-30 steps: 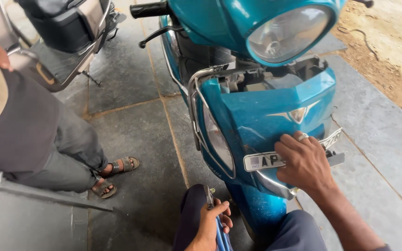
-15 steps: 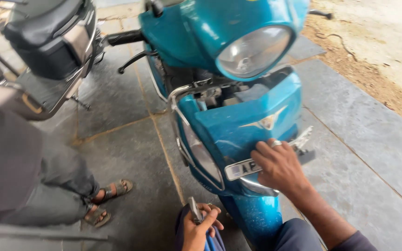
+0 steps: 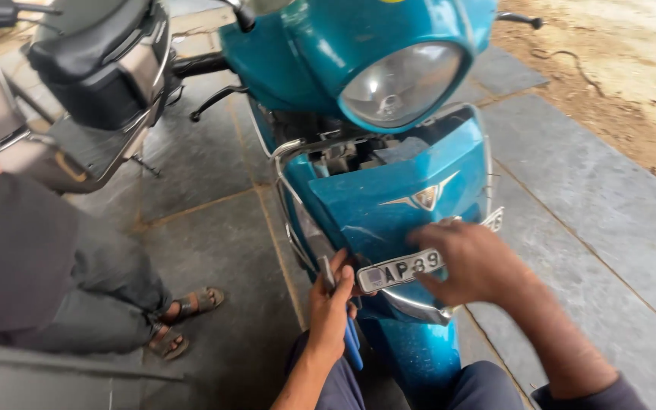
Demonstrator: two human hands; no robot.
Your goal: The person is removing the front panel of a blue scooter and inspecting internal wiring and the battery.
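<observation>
Clenched around a blue-handled screwdriver (image 3: 341, 307), left hand (image 3: 330, 307) sits beside the white rectangular number plate (image 3: 402, 269); right hand (image 3: 474, 262), fingers spread, presses the plate.

I see a floor of large grey stone slabs (image 3: 594, 205) with thin brown joints. A teal scooter (image 3: 389, 182) stands on it in the middle, a second grey scooter (image 3: 93, 83) far left. Near left, a seated person's brown sandals (image 3: 184, 319) rest on the slabs. Bare sandy ground (image 3: 632, 83) borders the far right.
</observation>
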